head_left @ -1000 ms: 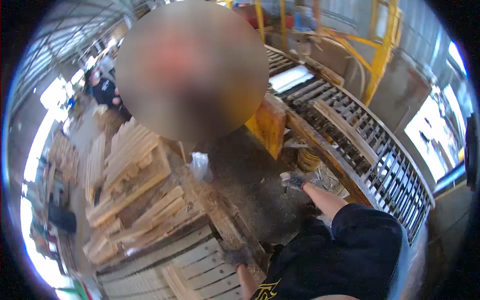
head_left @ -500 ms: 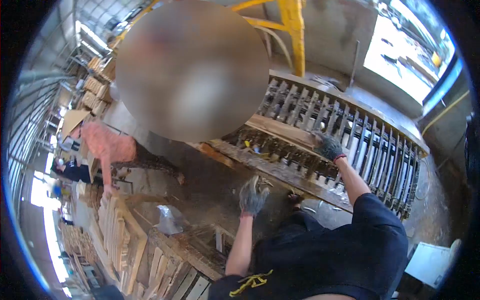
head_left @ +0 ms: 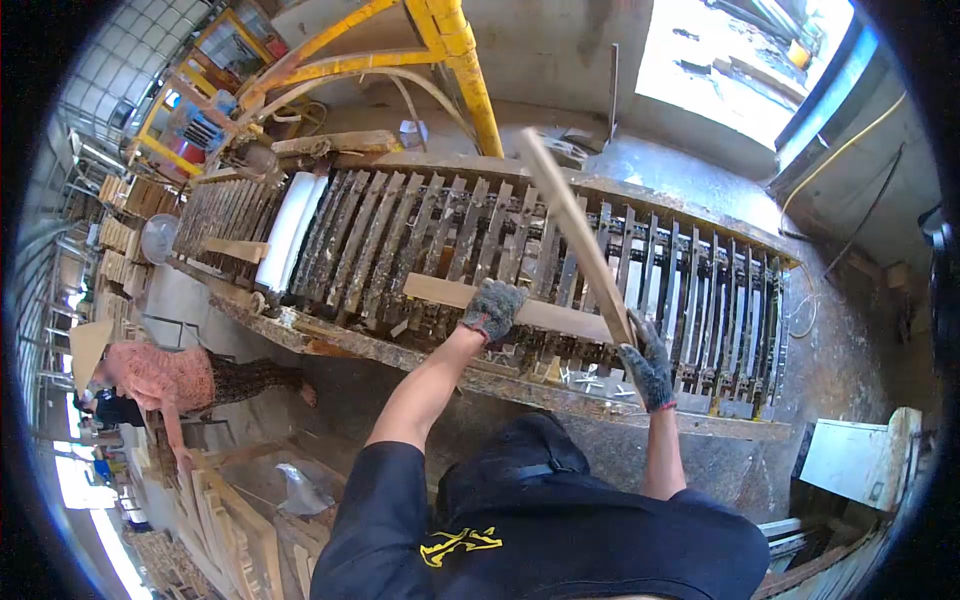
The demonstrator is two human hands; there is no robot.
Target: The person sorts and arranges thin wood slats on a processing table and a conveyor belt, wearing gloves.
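My left hand (head_left: 493,308), in a grey work glove, is closed over a flat wooden board (head_left: 440,290) lying across the slats of a long rack (head_left: 385,240). My right hand (head_left: 648,362), gloved too, grips the lower end of a wooden plank (head_left: 575,225). This plank is tilted, its far end raised above the rack. The board's right end reaches close to my right hand, and the glove and plank partly cover it.
A short wood piece (head_left: 235,248) and a white roller (head_left: 292,232) are at the rack's left. A yellow frame (head_left: 455,60) stands behind. At left, a person in a pink top (head_left: 165,375) bends over stacked timber (head_left: 235,530). A white panel (head_left: 850,460) is at right.
My left hand has moved from beside the rack, where it was empty, onto the board. My right hand now holds a raised plank. The view has shifted, showing more of the rack's left.
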